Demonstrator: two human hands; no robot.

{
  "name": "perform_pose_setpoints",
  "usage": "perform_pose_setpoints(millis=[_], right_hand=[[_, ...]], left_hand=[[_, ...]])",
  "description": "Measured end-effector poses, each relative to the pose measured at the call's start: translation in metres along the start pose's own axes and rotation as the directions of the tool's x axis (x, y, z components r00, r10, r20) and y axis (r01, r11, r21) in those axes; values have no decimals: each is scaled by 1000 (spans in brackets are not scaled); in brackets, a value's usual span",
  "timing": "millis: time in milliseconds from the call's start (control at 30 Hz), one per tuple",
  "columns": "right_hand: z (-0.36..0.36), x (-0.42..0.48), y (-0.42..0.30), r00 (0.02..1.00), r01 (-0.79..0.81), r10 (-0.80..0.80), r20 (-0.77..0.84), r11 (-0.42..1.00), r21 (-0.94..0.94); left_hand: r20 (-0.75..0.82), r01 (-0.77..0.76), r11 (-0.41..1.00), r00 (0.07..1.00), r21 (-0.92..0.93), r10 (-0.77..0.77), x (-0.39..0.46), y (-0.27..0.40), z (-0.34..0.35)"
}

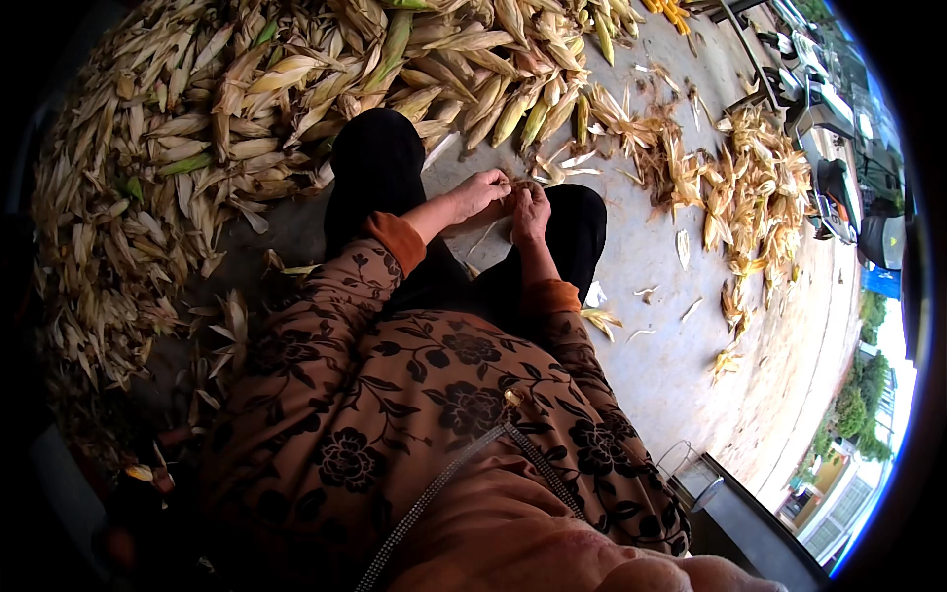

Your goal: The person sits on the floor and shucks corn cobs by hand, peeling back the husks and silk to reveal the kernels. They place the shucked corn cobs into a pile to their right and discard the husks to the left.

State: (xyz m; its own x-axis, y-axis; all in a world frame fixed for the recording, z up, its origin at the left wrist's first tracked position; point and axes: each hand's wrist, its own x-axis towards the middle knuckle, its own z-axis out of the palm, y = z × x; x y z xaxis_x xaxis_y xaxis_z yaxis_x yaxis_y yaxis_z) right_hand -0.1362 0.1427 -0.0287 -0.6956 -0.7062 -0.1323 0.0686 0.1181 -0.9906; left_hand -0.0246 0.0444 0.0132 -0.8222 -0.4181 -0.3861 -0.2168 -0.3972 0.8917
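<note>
My left hand (477, 195) reaches in between my knees, its thumb and forefinger brought together. Close on its right is my right hand (530, 213), with fingers curled and the fingertips almost meeting those of the left. Brown wisps that look like corn silk (519, 182) show at the fingertips. Whether the fingers pinch them or they lie on the floor behind, I cannot tell. Just beyond the hands, a peeled-back pale husk (564, 169) lies on the concrete floor (629, 244). Unhusked ears of corn (510, 118) lie past my knees.
A large heap of ears in dry husks (244, 111) spreads across the front and left. Stripped husks (762, 185) form a pile at right. Bare yellow cobs (669, 11) show at the top edge. Parked motorbikes (832, 185) stand at far right, and a glass (695, 481) at lower right.
</note>
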Motion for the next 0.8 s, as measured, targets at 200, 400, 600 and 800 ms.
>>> perform_pose_setpoints(millis=[200,400,600,800], right_hand=[[-1,-1,13,995,-97,97,9,990,100],[6,-9,-11,947,-315,315,70,856,409],[-10,-2,16,943,-229,114,311,903,364],[-7,-6,4,886,-446,188,423,592,671]], left_hand=[[-104,-346,759,874,551,475,2,-24,9],[-200,-265,808,885,526,421,12,-33,3],[-258,-235,843,882,483,394,10,-23,2],[-260,-204,803,877,559,404,10,-20,-2]])
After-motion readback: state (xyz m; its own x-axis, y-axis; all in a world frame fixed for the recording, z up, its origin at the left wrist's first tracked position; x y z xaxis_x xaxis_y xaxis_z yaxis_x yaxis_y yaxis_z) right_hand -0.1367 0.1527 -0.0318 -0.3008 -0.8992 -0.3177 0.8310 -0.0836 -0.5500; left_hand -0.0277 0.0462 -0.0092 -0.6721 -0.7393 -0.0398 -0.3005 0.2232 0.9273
